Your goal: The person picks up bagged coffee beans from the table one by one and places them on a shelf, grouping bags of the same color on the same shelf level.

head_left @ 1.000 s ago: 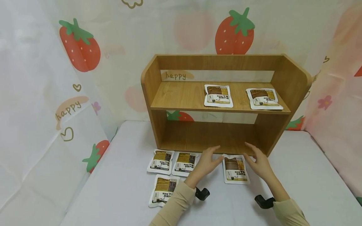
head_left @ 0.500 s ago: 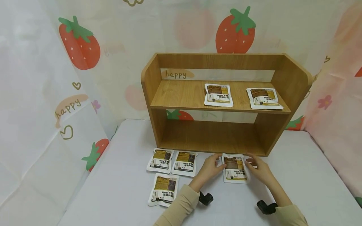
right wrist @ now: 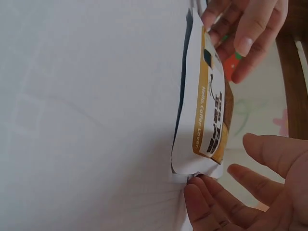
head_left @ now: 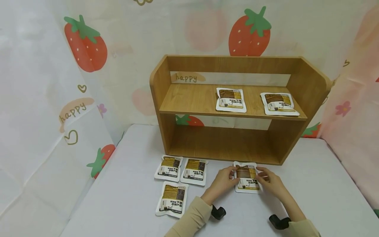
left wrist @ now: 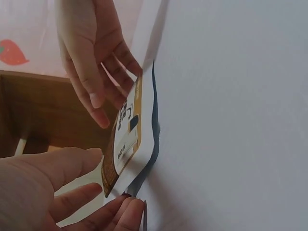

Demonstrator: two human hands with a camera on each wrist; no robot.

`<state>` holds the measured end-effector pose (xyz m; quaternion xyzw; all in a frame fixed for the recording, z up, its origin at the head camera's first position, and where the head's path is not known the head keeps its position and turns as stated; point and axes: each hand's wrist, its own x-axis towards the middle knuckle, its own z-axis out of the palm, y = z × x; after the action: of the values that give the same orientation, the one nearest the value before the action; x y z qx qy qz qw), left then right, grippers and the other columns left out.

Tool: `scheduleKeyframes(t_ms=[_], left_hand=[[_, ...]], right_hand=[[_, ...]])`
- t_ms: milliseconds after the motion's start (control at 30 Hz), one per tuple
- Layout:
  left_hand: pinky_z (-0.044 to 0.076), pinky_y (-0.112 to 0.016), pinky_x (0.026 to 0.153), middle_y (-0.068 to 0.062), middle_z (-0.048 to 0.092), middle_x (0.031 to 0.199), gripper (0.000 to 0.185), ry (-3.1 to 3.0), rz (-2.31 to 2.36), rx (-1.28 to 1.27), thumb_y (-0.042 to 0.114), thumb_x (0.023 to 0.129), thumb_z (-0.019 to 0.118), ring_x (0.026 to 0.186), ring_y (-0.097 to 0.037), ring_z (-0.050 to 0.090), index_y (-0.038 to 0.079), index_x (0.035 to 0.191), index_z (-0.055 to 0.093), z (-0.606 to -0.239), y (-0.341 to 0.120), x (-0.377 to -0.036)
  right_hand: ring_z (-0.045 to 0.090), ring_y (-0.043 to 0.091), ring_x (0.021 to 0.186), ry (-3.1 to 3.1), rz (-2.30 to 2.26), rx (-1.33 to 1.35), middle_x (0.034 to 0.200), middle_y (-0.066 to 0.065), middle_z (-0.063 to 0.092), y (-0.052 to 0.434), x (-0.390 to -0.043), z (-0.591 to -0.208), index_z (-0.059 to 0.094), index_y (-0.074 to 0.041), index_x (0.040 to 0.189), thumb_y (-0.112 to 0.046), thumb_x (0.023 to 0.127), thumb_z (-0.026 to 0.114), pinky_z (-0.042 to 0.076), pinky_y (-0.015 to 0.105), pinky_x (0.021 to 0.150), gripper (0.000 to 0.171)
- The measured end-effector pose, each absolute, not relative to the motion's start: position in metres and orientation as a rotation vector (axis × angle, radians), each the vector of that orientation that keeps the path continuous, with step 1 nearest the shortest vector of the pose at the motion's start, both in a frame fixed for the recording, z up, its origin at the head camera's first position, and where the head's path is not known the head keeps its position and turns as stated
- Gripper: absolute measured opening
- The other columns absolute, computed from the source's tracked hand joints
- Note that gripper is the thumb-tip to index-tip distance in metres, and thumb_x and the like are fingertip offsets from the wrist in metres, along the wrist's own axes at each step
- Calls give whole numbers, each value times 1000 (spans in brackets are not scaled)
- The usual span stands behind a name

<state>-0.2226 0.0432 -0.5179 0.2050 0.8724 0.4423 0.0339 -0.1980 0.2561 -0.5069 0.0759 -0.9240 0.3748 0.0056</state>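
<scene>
Probably light, soft, slick | packet (head_left: 248, 184) on surface (head_left: 136, 191), before shelf (head_left: 192, 98) | left hand (head_left: 222, 181), right hand (head_left: 273, 183) unclenched, fingertips at its side edges | best hold: pinch both rims, thumbs on top

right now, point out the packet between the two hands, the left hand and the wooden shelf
Packet (head_left: 247, 176), head view: middle of its printed front.
Left hand (head_left: 222, 182), head view: back of the hand.
Wooden shelf (head_left: 190, 98), head view: bare left part of its upper board.
</scene>
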Motion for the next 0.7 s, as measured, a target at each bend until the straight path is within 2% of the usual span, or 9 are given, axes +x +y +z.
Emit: scheduleKeyframes(t_ms=[267,500,700], left_hand=[[38,-15,60,-10,60,84,40,2666,1367,654,11,81,69,68,-10,50,1,119,59,-517,41,-221],[44,-12,59,-16,60,104,38,2590,1486,608,6,80,69,69,-5,58,0,116,61,-515,34,-219],[40,-14,61,-12,57,93,45,2676,1432,630,6,76,72,69,-11,52,2,119,60,-513,27,-221]], right_hand=[[63,31,83,-2888,1231,256,105,28,59,250,-196,-503,44,4,131,-10,81,70,53,38,69,58],[61,26,81,-2919,1187,256,107,26,54,242,-198,-505,48,5,129,-13,75,76,50,33,68,64],[59,23,80,-2911,1139,291,110,26,52,236,-202,-506,46,4,132,-16,74,76,48,30,67,68]])
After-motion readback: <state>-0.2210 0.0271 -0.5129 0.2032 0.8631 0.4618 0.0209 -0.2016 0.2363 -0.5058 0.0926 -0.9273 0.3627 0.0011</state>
